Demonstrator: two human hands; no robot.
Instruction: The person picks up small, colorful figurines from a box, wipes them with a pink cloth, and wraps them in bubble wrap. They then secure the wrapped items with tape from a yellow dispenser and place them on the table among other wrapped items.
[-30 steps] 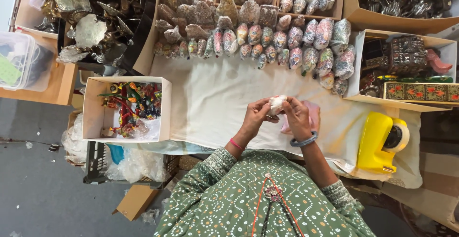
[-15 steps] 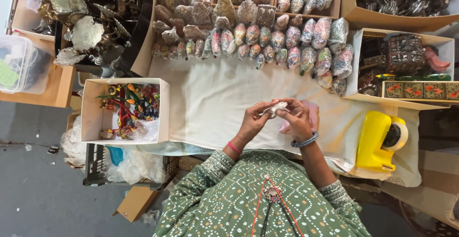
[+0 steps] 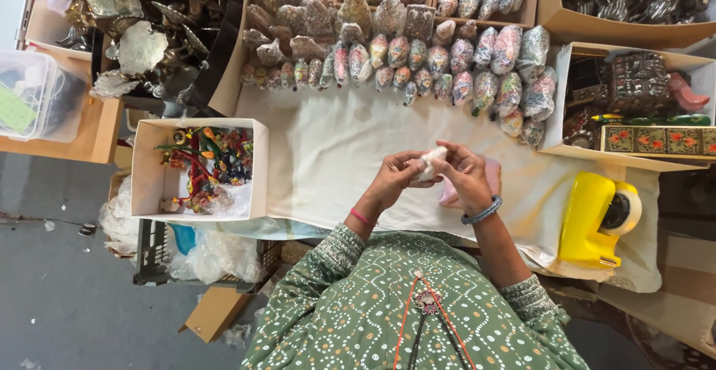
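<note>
My left hand and my right hand meet above a white cloth-covered table. Together they pinch a small white wrapped bundle between their fingertips. A pink pad lies on the cloth under my right hand. A pink band sits on my left wrist and a grey bangle on my right.
Rows of wrapped ornaments line the table's far edge. A white box of colourful figurines stands at the left. A yellow tape dispenser sits at the right, below a box with painted cases. Metal pieces fill the upper left.
My hands have kept turning the white bundle between their fingers, staying in the same spot above the cloth.
</note>
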